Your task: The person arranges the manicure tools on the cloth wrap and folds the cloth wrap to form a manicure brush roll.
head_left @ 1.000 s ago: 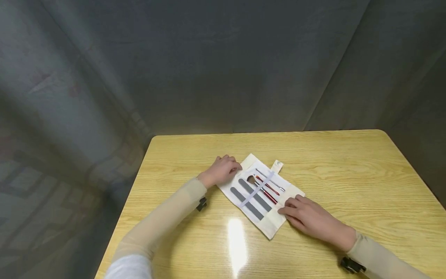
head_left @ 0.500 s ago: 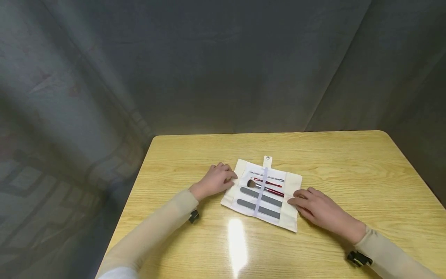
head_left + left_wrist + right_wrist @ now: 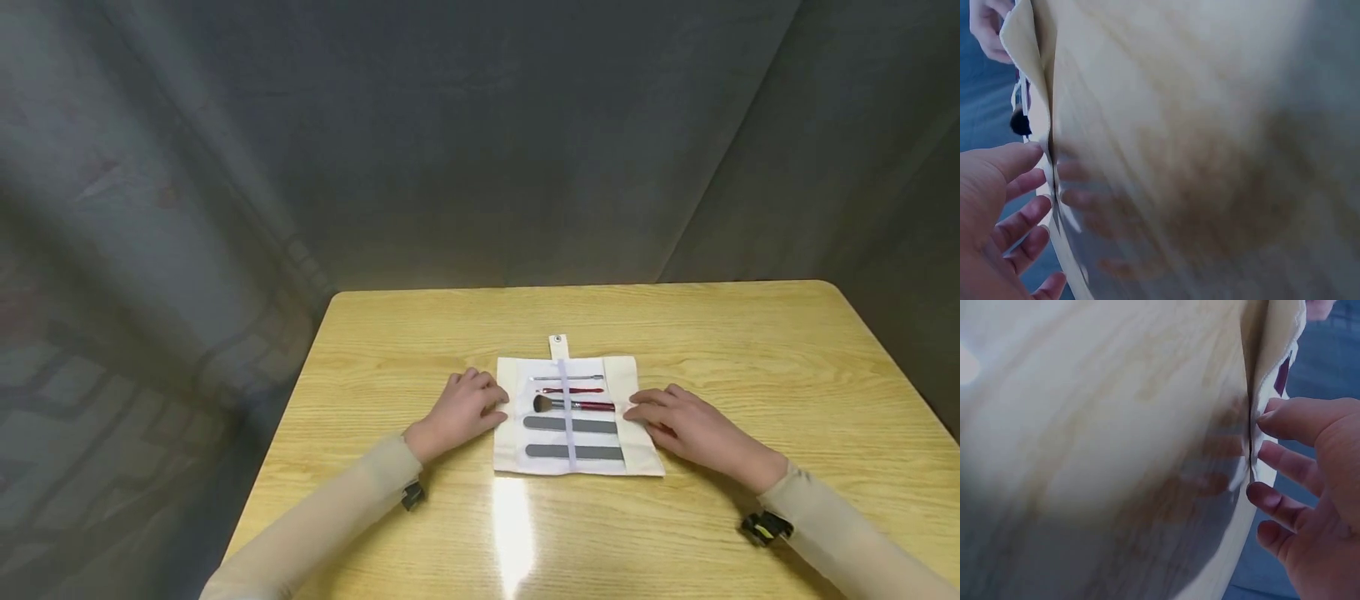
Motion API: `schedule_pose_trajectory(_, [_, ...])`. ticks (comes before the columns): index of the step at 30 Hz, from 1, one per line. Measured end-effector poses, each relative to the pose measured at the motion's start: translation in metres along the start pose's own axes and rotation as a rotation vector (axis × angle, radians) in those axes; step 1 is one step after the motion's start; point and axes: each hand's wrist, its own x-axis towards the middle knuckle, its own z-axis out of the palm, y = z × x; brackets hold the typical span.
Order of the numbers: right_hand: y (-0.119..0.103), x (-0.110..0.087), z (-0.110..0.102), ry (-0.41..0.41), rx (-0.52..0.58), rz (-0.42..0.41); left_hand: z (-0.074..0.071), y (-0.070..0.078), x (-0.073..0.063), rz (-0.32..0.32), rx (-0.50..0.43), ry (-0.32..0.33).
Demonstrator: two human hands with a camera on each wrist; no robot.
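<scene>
A cream fabric roll-up pouch (image 3: 506, 454) lies unrolled and nearly square to the table. Under its pale elastic band (image 3: 567, 433) are two grey nail files (image 3: 588, 426), a makeup brush (image 3: 545, 404) with a red handle, a thin red tool (image 3: 585, 390) and a slim silver tool (image 3: 570, 378). A snap tab (image 3: 558, 347) sticks out at the far side. My left hand (image 3: 459, 415) touches the pouch's left edge with thumb and fingertips, fingers relaxed and spread. At the right edge, my right hand (image 3: 693, 433) rests its thumb and fingertips likewise.
The pouch lies on a light wood table (image 3: 750, 350), with its far edge against a dark grey curtain (image 3: 487, 167). More curtain hangs at the left and right. A bright glare patch (image 3: 512, 533) shows on the near tabletop.
The pouch has turned counterclockwise from a slanted position to nearly straight, its tab swinging left. My left hand has moved nearer to me; my right hand has shifted slightly right, both staying at the edges.
</scene>
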Motion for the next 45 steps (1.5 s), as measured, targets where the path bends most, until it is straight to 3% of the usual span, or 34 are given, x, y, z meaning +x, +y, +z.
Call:
schedule_pose_trajectory(5, [0.0,0.001,-0.001,-0.023,0.006,0.037,-0.001,0.002,-0.003,0.009,0.001,0.013])
schedule_pose_trajectory(12, [-0.019,-0.003,-0.008,-0.061,0.067,0.143,-0.001,0.013,-0.015,0.064,-0.016,0.0])
schedule_pose_trajectory(21, [-0.035,-0.016,-0.005,-0.095,0.075,0.039,0.005,0.037,-0.034,0.166,0.0,-0.044])
schedule_pose_trajectory(29, [-0.036,-0.017,-0.004,-0.104,0.09,0.055,0.01,0.044,-0.038,0.192,0.01,-0.042])
schedule_pose_trajectory(37, [-0.037,-0.013,-0.007,-0.131,0.195,0.203,0.01,0.04,-0.032,0.211,-0.024,0.035])
schedule_pose_trajectory(45, [-0.031,-0.002,-0.007,-0.109,0.29,0.377,0.01,0.036,-0.019,0.103,-0.047,0.078])
